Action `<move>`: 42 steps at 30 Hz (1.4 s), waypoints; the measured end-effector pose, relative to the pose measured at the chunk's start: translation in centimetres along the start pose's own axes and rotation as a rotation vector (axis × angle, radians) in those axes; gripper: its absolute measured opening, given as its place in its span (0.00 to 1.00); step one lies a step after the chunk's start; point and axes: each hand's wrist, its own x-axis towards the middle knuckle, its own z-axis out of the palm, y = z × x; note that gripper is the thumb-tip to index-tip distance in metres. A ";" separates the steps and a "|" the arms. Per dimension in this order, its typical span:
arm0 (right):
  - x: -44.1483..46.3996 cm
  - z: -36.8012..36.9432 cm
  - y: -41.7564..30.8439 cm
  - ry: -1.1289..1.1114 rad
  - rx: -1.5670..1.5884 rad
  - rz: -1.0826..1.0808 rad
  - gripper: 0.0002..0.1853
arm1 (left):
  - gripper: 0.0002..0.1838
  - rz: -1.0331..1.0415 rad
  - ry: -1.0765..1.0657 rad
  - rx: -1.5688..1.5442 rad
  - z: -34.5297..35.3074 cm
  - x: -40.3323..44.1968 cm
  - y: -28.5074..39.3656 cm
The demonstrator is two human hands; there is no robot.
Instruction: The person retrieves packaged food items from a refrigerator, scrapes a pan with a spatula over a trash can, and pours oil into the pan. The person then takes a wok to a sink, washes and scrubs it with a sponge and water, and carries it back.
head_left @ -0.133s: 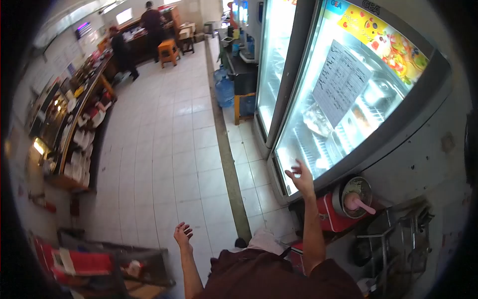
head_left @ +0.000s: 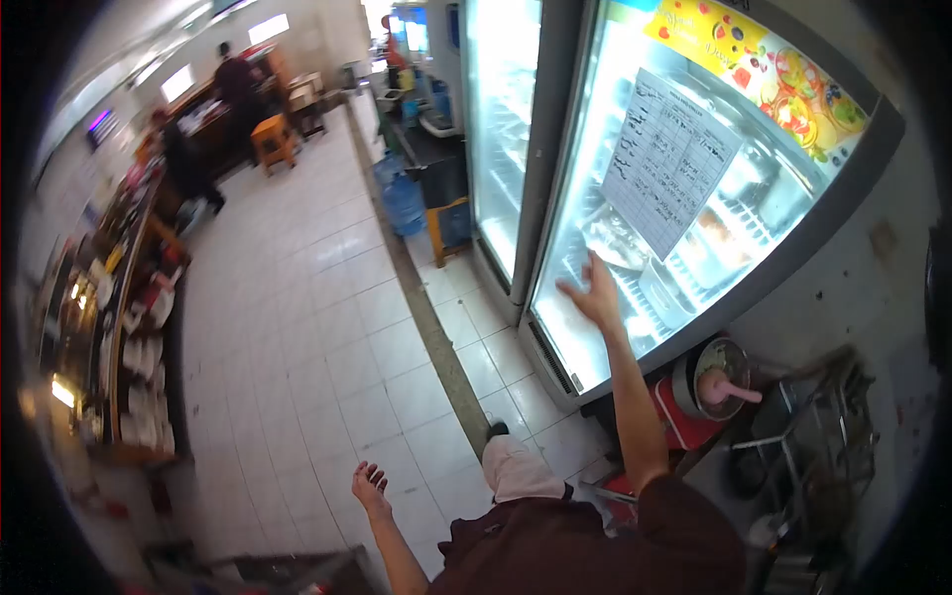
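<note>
My right hand [head_left: 595,296] is raised with fingers apart in front of the lit glass door of a fridge [head_left: 555,208]; nothing is in it, and I cannot tell whether it touches the glass. A handwritten paper sheet [head_left: 671,164] is on the door above the hand. Behind the glass, containers stand on wire shelves. My left hand [head_left: 370,484] hangs over the tiled floor, its fingers loosely curled but apart, holding nothing.
Right of the fridge, a metal pot [head_left: 716,379] with a pink handled item sits on a red object. Blue water bottles [head_left: 402,196] and an orange stool [head_left: 273,142] stand further off. Two people are near the far counter. A long shelf [head_left: 129,307] runs along the left.
The view has turned right, toward the fridge. My right hand has moved up along the glass door, and my left hand sits slightly lower in view.
</note>
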 end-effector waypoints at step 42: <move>-12.4 23.9 -20.7 1.965 -0.235 0.619 0.42 | 0.20 -0.274 -1.117 1.254 67.1 66.0 17.4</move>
